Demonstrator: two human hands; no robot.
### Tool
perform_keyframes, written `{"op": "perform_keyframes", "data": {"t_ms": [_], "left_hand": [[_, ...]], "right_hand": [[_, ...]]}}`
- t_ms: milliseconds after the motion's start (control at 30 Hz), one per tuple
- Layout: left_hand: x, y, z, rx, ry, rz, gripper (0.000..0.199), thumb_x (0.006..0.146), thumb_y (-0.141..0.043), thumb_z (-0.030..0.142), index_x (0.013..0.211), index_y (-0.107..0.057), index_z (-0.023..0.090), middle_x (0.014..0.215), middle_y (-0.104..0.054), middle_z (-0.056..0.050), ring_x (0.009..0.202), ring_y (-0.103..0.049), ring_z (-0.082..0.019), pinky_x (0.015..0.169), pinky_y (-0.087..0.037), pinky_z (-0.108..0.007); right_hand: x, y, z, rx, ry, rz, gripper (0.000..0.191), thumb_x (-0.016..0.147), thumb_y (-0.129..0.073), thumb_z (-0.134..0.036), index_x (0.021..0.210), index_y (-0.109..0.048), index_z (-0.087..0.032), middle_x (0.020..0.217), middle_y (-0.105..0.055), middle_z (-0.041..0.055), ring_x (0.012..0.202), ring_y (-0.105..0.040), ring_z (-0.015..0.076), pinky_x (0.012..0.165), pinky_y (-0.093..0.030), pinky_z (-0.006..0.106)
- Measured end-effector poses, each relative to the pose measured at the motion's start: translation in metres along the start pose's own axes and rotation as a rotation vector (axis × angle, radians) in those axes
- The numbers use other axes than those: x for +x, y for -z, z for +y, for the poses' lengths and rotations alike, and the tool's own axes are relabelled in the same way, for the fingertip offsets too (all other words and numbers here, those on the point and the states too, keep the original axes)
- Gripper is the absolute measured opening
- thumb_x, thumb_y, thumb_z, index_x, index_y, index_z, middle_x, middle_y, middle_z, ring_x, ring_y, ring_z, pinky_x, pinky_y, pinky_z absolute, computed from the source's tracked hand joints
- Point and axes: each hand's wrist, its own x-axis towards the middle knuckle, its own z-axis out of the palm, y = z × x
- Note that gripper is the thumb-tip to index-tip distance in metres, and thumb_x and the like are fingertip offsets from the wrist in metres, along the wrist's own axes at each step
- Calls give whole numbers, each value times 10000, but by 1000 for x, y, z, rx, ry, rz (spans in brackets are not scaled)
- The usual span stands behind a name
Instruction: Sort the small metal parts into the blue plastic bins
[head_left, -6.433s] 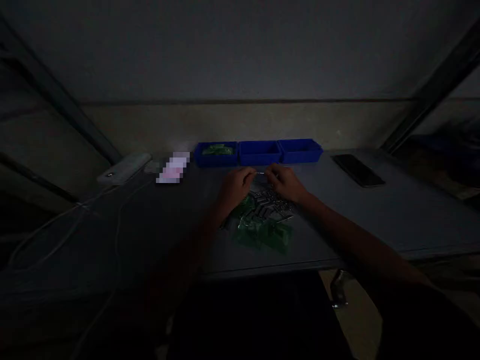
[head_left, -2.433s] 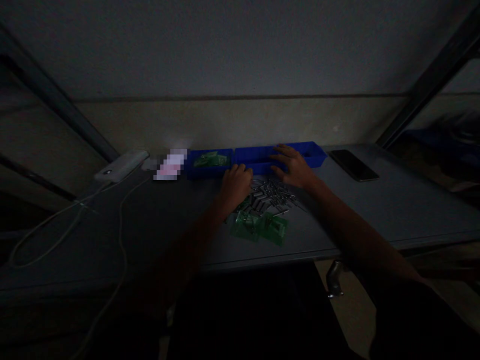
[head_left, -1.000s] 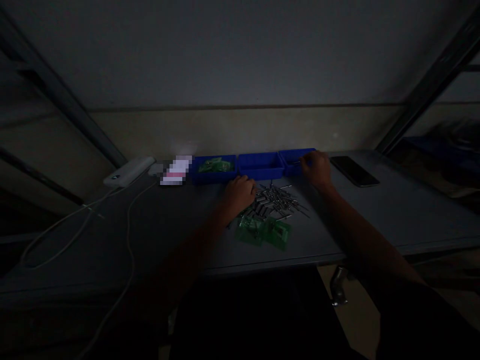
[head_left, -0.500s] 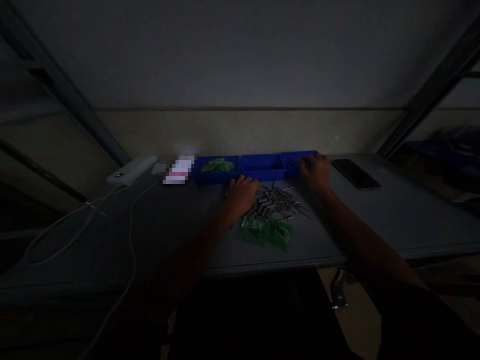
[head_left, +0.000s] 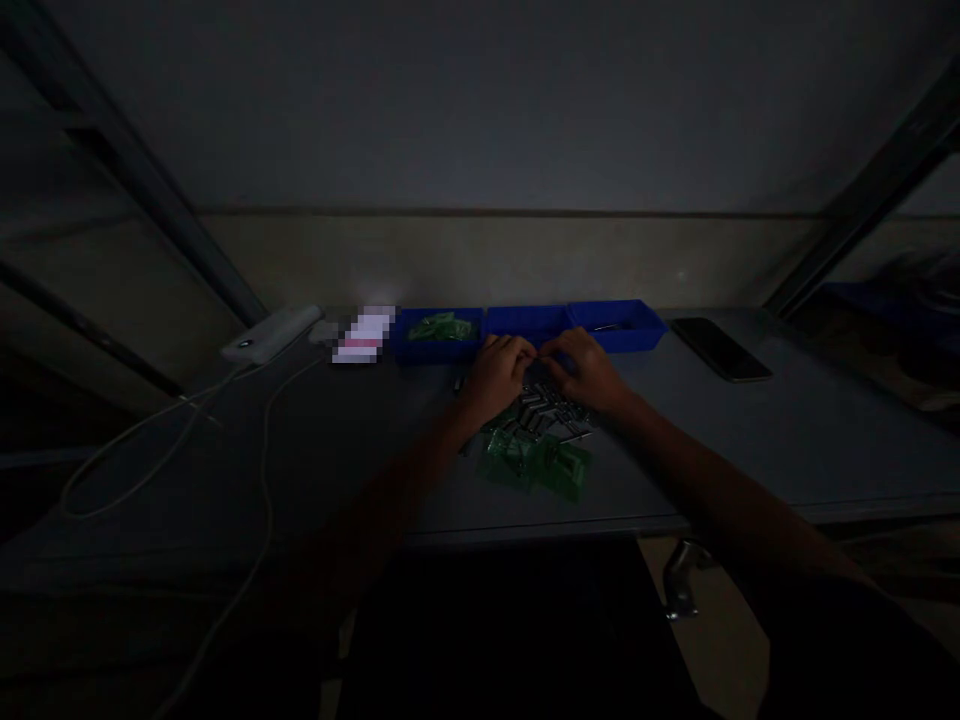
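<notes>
My left hand (head_left: 498, 378) and my right hand (head_left: 581, 368) meet fingertip to fingertip just in front of the middle blue bin (head_left: 525, 321). Both are pinched closed; whatever is between the fingers is too small and dark to make out. Beneath them lies a pile of thin metal pins or rivets (head_left: 538, 408), partly covered by the hands. Two green plastic bags (head_left: 510, 458) with small metal pieces inside lie at the near side of the pile. The right blue bin (head_left: 626, 328) holds a few thin metal pieces. In the left blue bin (head_left: 439, 352) are several green bags (head_left: 444, 327).
A dark phone (head_left: 720, 349) lies at the right. On the left are a white box-shaped device (head_left: 271, 335) with a white cable (head_left: 265, 440) and a lit, blurred-out screen (head_left: 365, 335). A wall stands behind the table (head_left: 345, 470), and metal posts rise at both sides.
My right hand has left the right bin and come left to my left hand. The left hand has moved slightly up and right, and the view has shifted a little.
</notes>
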Motion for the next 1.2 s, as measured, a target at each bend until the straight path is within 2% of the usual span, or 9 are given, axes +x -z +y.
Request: {"op": "perform_keyframes", "data": {"t_ms": [200, 367, 500, 600, 700, 867, 1033, 1200], "left_hand": [[0, -1, 1, -77, 65, 96, 135, 889, -450, 208, 975, -549, 177, 984, -649, -56, 968, -547, -186, 899, -403, -319], [1, 0, -2, -26, 47, 72, 167, 909, -414, 226, 888, -571, 170, 917, -655, -58, 914, -569, -185, 899, -398, -331], [-1, -4, -3, 19, 50, -36, 217, 918, -383, 226, 921, -593, 168, 937, -653, -67, 925, -571, -189, 867, -421, -321], [-5, -7, -3, 159, 15, -172, 235, 896, -421, 215, 1057, -589, 182, 1027, -637, -75, 986, -548, -206, 880, -417, -334], [-8, -8, -1, 296, 6, -256, 310, 883, -446, 239, 1169, -565, 224, 1075, -613, -76, 1024, -520, -226, 880, -412, -351], [-9, -5, 2, 348, 17, -277, 264, 891, -424, 267, 1065, -621, 243, 1044, -603, -78, 1015, -506, -246, 840, -416, -376], [-10, -2, 6, 353, 17, -250, 220, 895, -401, 251, 931, -614, 208, 1004, -611, -81, 985, -510, -242, 812, -418, -379], [-11, -1, 9, 355, 33, -242, 201, 885, -394, 236, 884, -589, 187, 1009, -616, -93, 980, -517, -248, 814, -419, -397]], "right_hand": [[1, 5, 5, 25, -28, 62, 173, 889, -435, -279, 832, -584, -211, 818, -618, 70, 808, -527, 221, 766, -418, 377], [1, 5, 3, 33, -51, 84, 281, 917, -388, -367, 768, -569, -211, 772, -599, 67, 777, -522, 214, 745, -420, 362], [2, 7, 12, -25, -97, 117, 353, 918, -373, -426, 681, -538, -224, 709, -578, 62, 750, -515, 215, 730, -413, 360], [2, 13, 33, -126, -216, 201, 361, 910, -374, -429, 649, -522, -228, 668, -563, 59, 724, -509, 222, 723, -405, 368], [-2, 20, 59, -241, -353, 301, 318, 896, -392, -386, 669, -537, -218, 686, -579, 69, 719, -510, 225, 729, -404, 375], [-10, 25, 83, -358, -497, 334, 208, 850, -452, -305, 750, -590, -186, 788, -621, 110, 770, -527, 240, 747, -403, 386], [-11, 20, 79, -396, -501, 301, 202, 839, -480, -312, 817, -619, -168, 855, -625, 134, 871, -516, 279, 789, -387, 428], [-5, 17, 58, -325, -372, 304, 200, 843, -494, -331, 829, -625, -181, 847, -617, 113, 879, -510, 274, 814, -387, 441]]}}
